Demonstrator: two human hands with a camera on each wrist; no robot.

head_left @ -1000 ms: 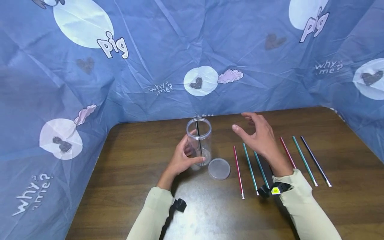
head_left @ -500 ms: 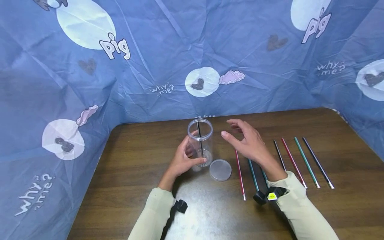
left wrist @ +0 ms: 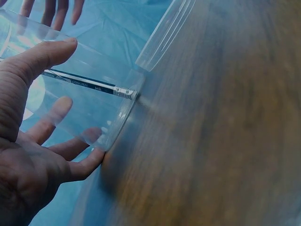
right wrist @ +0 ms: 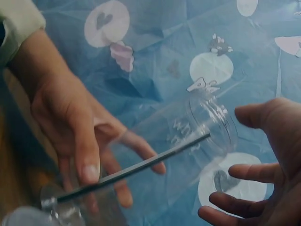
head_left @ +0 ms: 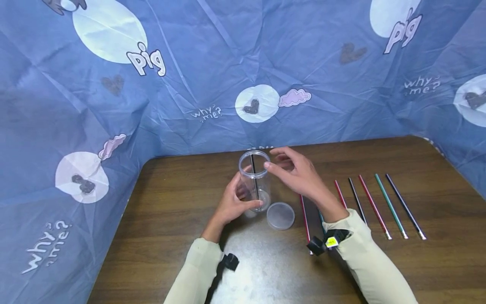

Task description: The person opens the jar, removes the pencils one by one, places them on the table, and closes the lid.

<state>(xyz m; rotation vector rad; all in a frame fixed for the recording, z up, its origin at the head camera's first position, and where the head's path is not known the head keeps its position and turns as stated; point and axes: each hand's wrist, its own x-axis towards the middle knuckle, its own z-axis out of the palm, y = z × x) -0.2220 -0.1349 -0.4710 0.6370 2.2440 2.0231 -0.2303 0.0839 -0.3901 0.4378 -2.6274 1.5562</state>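
A clear plastic jar [head_left: 264,184] stands lidless on the table, with one black pencil [head_left: 256,182] leaning inside it. In the left wrist view the pencil's metal-ferruled end [left wrist: 126,92] is at the jar's bottom. My left hand [head_left: 230,203] grips the jar low down, thumb on the near side and fingers behind. My right hand [head_left: 300,174] is beside the rim, thumb and fingers spread apart and holding nothing. The right wrist view shows its fingertips [right wrist: 247,115] near the jar's mouth. A round translucent lid [head_left: 281,216] lies flat by the jar's base.
Several pencils lie in a row on the right: a dark blue one [head_left: 406,207], a green one [head_left: 391,206], red ones [head_left: 373,206] and a black one [head_left: 357,200]. A red pencil [head_left: 305,217] lies partly under my right forearm. Blue printed cloth [head_left: 212,63] hangs behind the table.
My right hand has moved left from above the pencils to the jar's rim, its fingers still spread. The left hand, jar and black pencil inside have stayed in place.
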